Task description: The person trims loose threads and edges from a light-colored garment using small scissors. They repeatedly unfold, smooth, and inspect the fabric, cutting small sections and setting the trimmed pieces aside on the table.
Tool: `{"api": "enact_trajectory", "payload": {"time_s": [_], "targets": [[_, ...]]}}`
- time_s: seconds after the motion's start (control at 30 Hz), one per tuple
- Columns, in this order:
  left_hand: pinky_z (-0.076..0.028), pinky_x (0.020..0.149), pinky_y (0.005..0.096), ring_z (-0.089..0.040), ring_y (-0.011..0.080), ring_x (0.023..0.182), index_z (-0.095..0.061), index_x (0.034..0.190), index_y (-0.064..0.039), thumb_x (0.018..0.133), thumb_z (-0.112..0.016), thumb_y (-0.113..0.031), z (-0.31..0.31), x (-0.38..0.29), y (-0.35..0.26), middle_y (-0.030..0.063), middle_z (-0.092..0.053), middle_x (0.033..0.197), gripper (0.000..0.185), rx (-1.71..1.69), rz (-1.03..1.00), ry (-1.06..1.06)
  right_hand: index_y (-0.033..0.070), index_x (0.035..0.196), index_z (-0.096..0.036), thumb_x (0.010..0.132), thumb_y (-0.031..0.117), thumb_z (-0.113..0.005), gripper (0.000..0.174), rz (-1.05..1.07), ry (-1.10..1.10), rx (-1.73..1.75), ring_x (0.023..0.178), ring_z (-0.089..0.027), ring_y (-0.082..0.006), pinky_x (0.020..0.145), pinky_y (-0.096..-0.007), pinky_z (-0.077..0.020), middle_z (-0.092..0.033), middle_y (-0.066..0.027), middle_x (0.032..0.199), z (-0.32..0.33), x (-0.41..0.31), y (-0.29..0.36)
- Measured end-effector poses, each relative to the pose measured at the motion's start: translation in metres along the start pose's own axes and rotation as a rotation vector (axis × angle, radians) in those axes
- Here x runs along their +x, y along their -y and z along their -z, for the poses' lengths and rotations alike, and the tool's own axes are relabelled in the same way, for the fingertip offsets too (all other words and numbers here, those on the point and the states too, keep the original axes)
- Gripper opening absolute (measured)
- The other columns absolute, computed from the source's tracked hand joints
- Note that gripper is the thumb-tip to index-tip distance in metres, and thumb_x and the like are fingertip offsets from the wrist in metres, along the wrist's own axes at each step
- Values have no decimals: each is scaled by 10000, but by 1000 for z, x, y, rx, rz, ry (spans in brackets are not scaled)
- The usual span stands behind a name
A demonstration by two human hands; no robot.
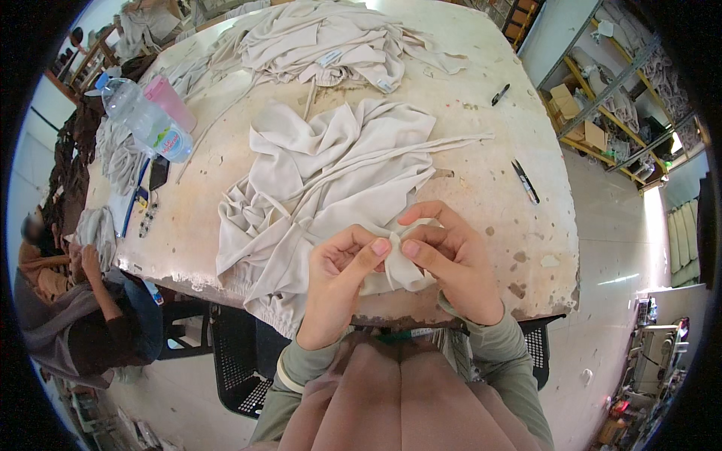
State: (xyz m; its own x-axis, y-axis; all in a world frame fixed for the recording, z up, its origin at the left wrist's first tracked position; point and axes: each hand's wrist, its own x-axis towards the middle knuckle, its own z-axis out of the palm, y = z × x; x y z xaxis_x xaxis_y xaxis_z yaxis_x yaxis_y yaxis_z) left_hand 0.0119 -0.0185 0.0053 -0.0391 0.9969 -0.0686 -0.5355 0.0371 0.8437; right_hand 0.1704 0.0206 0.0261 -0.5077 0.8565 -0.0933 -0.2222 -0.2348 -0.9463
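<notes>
A light beige garment [338, 163] lies crumpled on the worn table, its gathered elastic edge hanging over the front. Long thin fabric ties cross its upper part. Near the table's front edge, my left hand [350, 276] pinches a small part of the cloth [401, 268] between thumb and forefinger. Close on its right, my right hand [457, 259] grips the same cloth with thumb and fingers, its forefinger raised and curved. Thread snips [525, 181] lie on the table to the right, and a black pen [500, 94] is farther back.
A pile of similar garments [321, 45] covers the back of the table [541, 242]. At the left stand a plastic water bottle [146, 121] and a pink tumbler [170, 103], beside a phone [159, 172]. A co-worker [96, 315] sits at the left, handling cloth.
</notes>
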Motion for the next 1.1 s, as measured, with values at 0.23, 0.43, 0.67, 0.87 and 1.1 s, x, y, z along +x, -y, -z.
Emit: {"api": "enact_trajectory", "payload": {"time_s": [0.23,0.43,0.67,0.87,1.1], "targets": [[-368,641,195,-489,46,697,-629,812,-19,880,-640,-154,4,-2,1,-7,-580,737,152,57,54,-41,21,1004,-591,912,143,-603,153,76,-54,-48,752,-535,-38,665,-187,-423,-616,8,850,-5,1,-8],[-353,626,183,-474,31,703,-628,832,-17,875,-648,-139,0,-4,0,-24,-561,735,131,75,-6,-20,1,962,-594,914,127,-600,135,168,-78,-95,755,-519,-30,665,-188,-420,-596,11,830,-6,1,-14],[-361,654,183,-460,31,730,-593,891,16,895,-618,-73,-5,-12,-6,-16,-547,803,93,176,-88,41,0,930,-602,917,125,-598,127,128,-87,-118,694,-454,-27,615,-185,-376,-530,42,746,-9,-2,-8],[-379,677,189,-490,49,762,-591,900,29,893,-605,-34,-10,-20,-9,7,-559,838,65,129,-146,72,3,920,-605,931,118,-576,119,123,-59,-20,683,-433,-30,608,-186,-357,-513,38,740,-12,-12,-6],[-397,679,188,-512,54,758,-560,863,19,878,-603,6,-7,-21,-4,38,-590,859,47,45,-151,49,6,923,-611,951,193,-500,219,421,-487,-672,790,-570,-159,761,-276,-442,-645,-72,871,40,8,-1]]}}
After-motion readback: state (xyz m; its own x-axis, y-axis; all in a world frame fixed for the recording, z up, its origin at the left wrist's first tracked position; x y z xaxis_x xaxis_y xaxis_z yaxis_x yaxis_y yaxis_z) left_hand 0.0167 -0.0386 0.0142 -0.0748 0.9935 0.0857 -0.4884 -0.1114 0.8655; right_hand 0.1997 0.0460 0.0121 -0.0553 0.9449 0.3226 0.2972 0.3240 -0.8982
